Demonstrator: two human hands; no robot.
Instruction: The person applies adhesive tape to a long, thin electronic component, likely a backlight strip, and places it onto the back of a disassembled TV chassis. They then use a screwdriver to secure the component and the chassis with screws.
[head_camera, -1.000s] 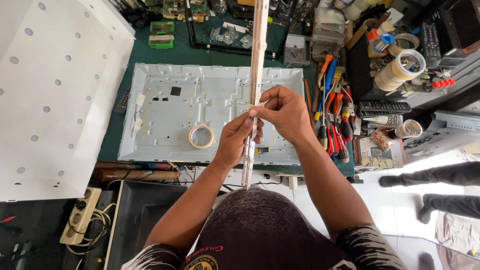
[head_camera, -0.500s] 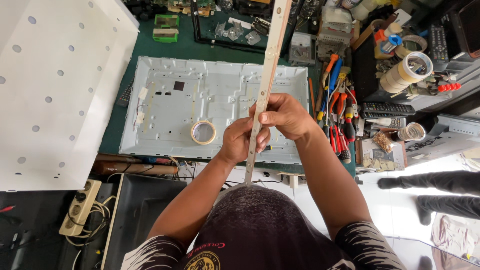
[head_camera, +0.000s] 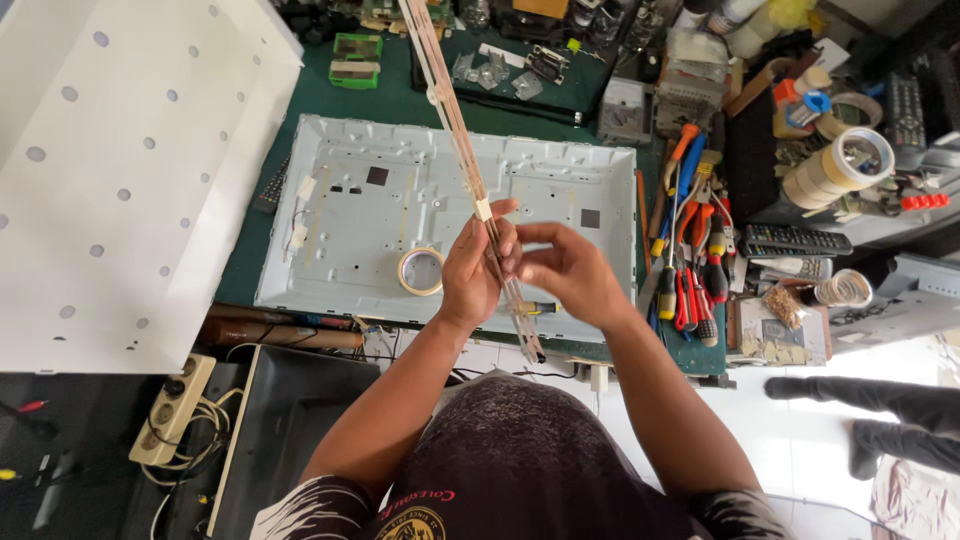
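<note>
The person stands over a green workbench (head_camera: 330, 105) with both hands raised above a pale metal back panel (head_camera: 560, 190) that lies flat on it. The left hand (head_camera: 472, 272) is closed around a long thin strip (head_camera: 455, 125), fingers wrapped over it near its lower third. The strip runs slantwise from the top edge of the view, down across the panel and through that hand, and its lower end sticks out below the wrist, near the front edge of the bench. The right hand (head_camera: 562, 270) is just beside the left, fingers curled and pinched toward the strip at the same spot; whether they actually grip it I cannot tell from here. A roll of tape (head_camera: 421, 271) lies on the panel just left of the left hand. To the right of the panel is a heap of screwdrivers and pliers (head_camera: 692, 265) with red, orange and blue handles, and farther right some bigger rolls of tape (head_camera: 840, 165). A large white sheet (head_camera: 120, 160) with round holes leans at the left side, and a power strip (head_camera: 170, 410) sits below it.
</note>
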